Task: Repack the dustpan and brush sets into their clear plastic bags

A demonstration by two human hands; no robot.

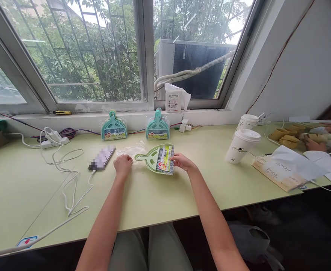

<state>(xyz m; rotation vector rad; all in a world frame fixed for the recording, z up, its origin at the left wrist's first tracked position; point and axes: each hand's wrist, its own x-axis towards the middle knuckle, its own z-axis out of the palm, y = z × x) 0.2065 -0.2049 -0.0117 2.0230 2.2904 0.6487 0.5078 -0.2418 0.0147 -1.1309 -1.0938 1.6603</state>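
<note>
My right hand pinches the right end of a small green dustpan with a grey-bristled brush and a printed label on it. The dustpan's handle points left, toward my left hand. Those left fingers are closed on the edge of a clear plastic bag, which lies crumpled behind the handle. Two more dustpan sets, a teal one and another teal one, lean upright against the wall below the window, each in clear wrapping.
To the left, a phone lies with its white charging cable looping to a power strip. Lidded paper cups and a tissue pack stand at the right. Another person's hands are at the far right.
</note>
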